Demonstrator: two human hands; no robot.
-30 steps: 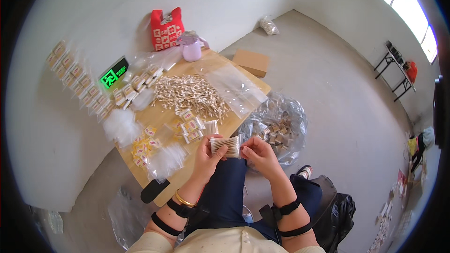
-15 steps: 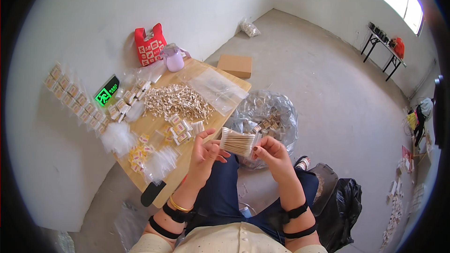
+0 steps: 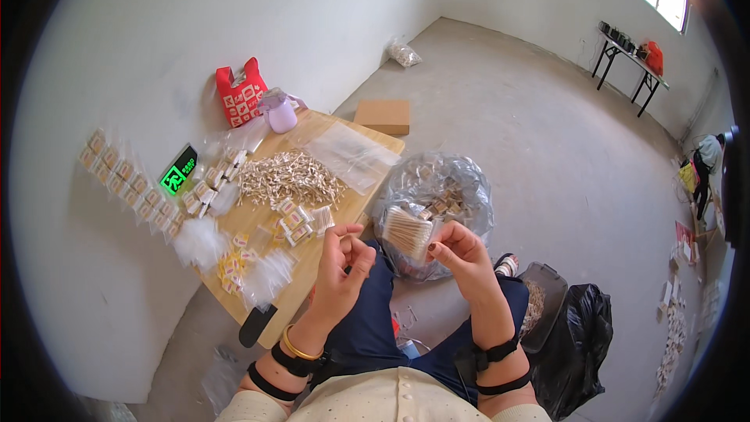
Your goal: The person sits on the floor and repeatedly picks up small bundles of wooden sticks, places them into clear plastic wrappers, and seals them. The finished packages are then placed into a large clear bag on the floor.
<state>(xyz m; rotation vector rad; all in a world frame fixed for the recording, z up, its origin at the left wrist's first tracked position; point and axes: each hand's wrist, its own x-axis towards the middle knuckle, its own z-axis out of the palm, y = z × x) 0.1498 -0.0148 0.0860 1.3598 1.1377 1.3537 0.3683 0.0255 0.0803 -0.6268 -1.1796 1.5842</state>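
My right hand [image 3: 462, 259] pinches one end of a clear bag of cotton swabs [image 3: 408, 233], held tilted above my lap beside the table. The swabs lie side by side in it, white tips at both ends. My left hand [image 3: 344, 270] is apart from the bag on its left, fingers loosely bent and nothing visible in them. Close to that hand on the wooden table [image 3: 312, 270] lie a bundle of swabs [image 3: 322, 219] and several small packs with yellow labels [image 3: 294, 223]. Behind them spreads a heap of loose swabs [image 3: 289, 178].
A large clear plastic sack [image 3: 391, 180] with small packs stands right of the table. Yellow labels [image 3: 233, 270] and clear bags [image 3: 269, 275] lie at the table's near left. A lilac bottle [image 3: 280, 113] stands at the back. A black bag [image 3: 582, 344] sits at my right.
My left hand has let go of the swab bag's side, drawn back and curled its fingers. The bag, still in my right hand, has tilted. My view has shifted slightly.
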